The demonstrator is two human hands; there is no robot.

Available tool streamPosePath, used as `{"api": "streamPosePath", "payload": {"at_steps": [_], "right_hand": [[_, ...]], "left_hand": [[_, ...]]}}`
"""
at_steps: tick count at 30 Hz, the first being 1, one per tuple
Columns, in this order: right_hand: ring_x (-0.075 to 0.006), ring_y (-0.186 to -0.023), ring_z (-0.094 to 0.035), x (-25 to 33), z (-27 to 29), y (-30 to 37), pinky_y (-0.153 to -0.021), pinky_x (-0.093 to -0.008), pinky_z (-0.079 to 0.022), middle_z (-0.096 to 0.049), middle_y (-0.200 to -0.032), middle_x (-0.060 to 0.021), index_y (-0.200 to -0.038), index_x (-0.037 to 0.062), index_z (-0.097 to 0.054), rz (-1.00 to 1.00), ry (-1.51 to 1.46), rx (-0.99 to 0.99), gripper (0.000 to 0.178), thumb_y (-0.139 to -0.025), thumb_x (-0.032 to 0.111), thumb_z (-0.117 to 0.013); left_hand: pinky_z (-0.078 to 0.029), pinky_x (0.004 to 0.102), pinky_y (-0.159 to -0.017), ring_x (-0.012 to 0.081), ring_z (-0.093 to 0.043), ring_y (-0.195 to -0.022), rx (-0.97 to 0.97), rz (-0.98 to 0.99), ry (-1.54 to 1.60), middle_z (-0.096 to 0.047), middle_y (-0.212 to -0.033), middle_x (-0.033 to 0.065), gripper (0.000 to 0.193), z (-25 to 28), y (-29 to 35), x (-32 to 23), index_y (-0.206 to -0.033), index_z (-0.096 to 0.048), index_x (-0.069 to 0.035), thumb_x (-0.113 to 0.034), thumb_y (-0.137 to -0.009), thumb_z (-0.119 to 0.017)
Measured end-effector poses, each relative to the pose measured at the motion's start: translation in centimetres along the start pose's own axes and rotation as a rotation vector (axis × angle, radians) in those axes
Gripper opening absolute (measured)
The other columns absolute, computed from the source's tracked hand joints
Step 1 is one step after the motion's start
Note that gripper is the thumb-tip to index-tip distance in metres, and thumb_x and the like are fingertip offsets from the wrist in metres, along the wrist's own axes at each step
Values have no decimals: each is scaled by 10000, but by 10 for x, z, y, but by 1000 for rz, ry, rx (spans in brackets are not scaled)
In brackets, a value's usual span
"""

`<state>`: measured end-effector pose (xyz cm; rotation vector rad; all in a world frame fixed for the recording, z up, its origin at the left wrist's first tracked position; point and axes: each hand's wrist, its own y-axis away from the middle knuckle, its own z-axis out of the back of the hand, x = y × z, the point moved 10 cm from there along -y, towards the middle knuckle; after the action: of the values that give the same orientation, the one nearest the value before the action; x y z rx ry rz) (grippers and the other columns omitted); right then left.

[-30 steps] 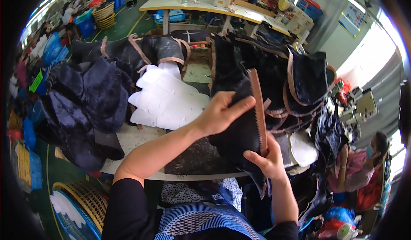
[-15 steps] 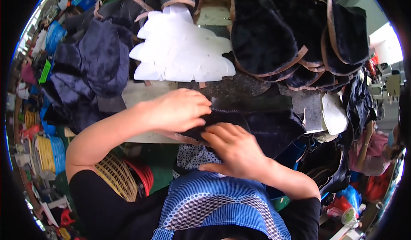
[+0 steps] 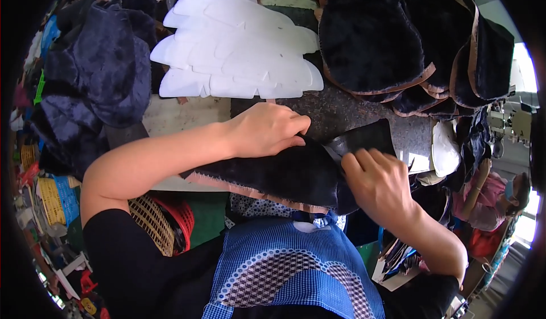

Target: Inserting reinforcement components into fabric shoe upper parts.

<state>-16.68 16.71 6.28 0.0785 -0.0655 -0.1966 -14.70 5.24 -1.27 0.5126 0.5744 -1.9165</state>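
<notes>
A dark plush fabric piece (image 3: 278, 174) with a frayed pinkish-brown edge lies across the near side of the table, partly over my apron. At its far edge, my left hand (image 3: 267, 128) is closed, fingertips pinching the fabric. My right hand (image 3: 378, 185) is closed on the piece's right part, knuckles up. Beyond the right hand, a smooth black leather-like flap (image 3: 367, 137) stands partly raised; whether it is joined to the plush is hidden. The fingertips of both hands are partly out of sight.
White scalloped sheets (image 3: 239, 57) lie stacked behind my hands. Brown-edged black plush pieces (image 3: 369, 40) are piled at the back right, loose dark plush (image 3: 108, 69) at the left. A wicker basket (image 3: 151, 222) stands below the table's left side. Another person (image 3: 486, 197) sits at far right.
My right hand has moved right and away from my body, from lying over the fabric to gripping it. The left hand has shifted slightly right. More plush and its frayed edge now show.
</notes>
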Motion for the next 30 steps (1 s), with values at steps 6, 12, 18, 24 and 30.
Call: {"api": "streamPosePath", "payload": {"at_steps": [6,12,18,24,30], "right_hand": [[-367,-743,-698,-68,-2,-18,-686,-459,-547,-689,-844,-140,-1011,23,-641,-168,-147,72,224,-903,197,-733],[-435,-715,-640,-94,-37,-26,-662,-469,-483,-647,-765,-232,-933,4,-639,-365,-440,251,220,-905,205,-724],[-443,-781,-683,-104,-48,-33,-713,-506,-519,-681,-791,-251,-966,16,-664,-432,-421,363,238,-930,247,-710],[-442,-801,-688,-111,-56,-42,-731,-507,-529,-690,-804,-247,-943,19,-682,-427,-412,356,257,-929,274,-716],[-387,-687,-668,-108,-57,-41,-643,-465,-513,-662,-715,-201,-899,17,-663,-333,-255,274,289,-888,288,-762]], "left_hand": [[-529,375,-640,243,-636,-737,-218,2,-52,-576,-784,50,235,16,12,-15,-1068,-701,-122,-69,-840,-709],[-521,331,-613,198,-610,-703,-253,14,-37,-535,-785,35,393,9,31,-22,-1125,-768,-160,-50,-758,-681],[-542,285,-638,148,-612,-680,-238,55,-126,-547,-780,24,426,10,30,-26,-1206,-758,-154,-76,-795,-679],[-506,308,-639,166,-539,-660,-134,93,-121,-483,-780,19,475,1,24,-27,-1280,-729,-134,-105,-809,-672],[-524,297,-839,218,-612,-1018,8,-167,-268,-664,-1322,180,344,-19,-23,-61,-1073,-725,42,-154,-811,-621]]}}
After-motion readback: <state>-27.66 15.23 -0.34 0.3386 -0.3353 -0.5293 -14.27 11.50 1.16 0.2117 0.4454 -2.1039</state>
